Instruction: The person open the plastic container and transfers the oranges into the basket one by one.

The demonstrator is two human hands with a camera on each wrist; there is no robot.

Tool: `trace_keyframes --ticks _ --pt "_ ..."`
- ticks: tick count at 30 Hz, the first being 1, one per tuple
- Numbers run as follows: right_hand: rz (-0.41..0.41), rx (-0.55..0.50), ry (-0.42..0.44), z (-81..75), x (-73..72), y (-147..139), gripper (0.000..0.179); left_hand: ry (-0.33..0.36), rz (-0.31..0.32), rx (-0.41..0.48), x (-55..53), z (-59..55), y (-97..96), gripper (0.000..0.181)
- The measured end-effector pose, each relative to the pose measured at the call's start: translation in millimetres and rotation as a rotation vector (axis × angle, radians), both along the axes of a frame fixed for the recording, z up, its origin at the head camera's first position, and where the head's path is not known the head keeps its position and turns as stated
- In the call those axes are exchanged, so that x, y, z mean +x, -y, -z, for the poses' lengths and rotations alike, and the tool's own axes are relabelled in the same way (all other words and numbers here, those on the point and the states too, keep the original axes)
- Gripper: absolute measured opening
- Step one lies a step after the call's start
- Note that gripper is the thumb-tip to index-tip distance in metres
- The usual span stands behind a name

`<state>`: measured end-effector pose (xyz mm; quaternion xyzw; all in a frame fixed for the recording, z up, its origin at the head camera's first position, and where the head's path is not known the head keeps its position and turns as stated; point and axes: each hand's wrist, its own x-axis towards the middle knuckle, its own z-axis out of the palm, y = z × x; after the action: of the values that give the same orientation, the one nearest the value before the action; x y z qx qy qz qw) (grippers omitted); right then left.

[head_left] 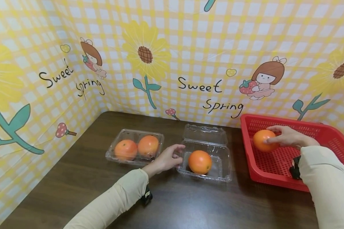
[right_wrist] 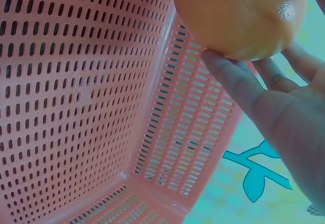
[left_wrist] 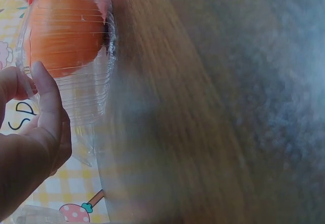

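In the head view my right hand (head_left: 286, 136) grips an orange (head_left: 264, 141) over the left part of a red plastic basket (head_left: 247, 159). The right wrist view shows fingertips and thumb around that orange (right_wrist: 238, 16). At the middle of the table, my left hand (head_left: 169, 157) pinches the left rim of a lidded clear plastic box (head_left: 223, 159), thumb and forefinger meeting at its edge in the left wrist view. The lid (head_left: 204, 133) is folded back toward the wall. One orange (head_left: 200, 162) sits in the left half of this box.
Left of my left hand stands a second clear box (head_left: 111, 154), its lid down, with two oranges (head_left: 126, 149) inside. A checked cloth (head_left: 172, 63) with printed flowers covers the wall behind the dark wooden table (head_left: 172, 203).
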<state>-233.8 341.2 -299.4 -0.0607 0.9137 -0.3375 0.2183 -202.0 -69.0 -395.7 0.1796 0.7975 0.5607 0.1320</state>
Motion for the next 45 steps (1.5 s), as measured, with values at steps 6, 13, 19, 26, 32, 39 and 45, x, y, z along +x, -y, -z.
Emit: trace_keyframes --ticks 6,13,19,26,32,39,45 --pt "0.021 -0.012 0.014 -0.1 0.5 4 0.074 -0.005 -0.003 0.006 0.8 -1.3 -0.3 0.052" --pt "0.074 -0.064 0.001 -1.2 1.9 6 0.078 -0.005 0.000 0.000 2.2 -2.3 -0.5 0.052" --pt "0.139 -0.096 -0.110 -8.1 3.5 8 0.076 -0.008 0.008 0.006 0.9 -1.5 -0.2 0.051" --pt "0.146 -0.100 -0.204 -17.2 5.5 12 0.069 -0.011 0.002 0.010 0.0 -0.1 0.1 0.052" --pt "0.167 -0.143 -0.280 -22.9 8.7 19 0.066 -0.003 -0.006 0.000 1.4 0.4 0.3 0.052" --pt "0.220 -0.177 -0.319 -32.7 17.1 32 0.066 -0.011 -0.006 0.013 2.5 -0.1 -0.1 0.051" --pt "0.235 -0.267 -0.378 -37.5 24.3 47 0.048 -0.017 -0.009 0.029 2.1 1.9 -0.5 0.052"
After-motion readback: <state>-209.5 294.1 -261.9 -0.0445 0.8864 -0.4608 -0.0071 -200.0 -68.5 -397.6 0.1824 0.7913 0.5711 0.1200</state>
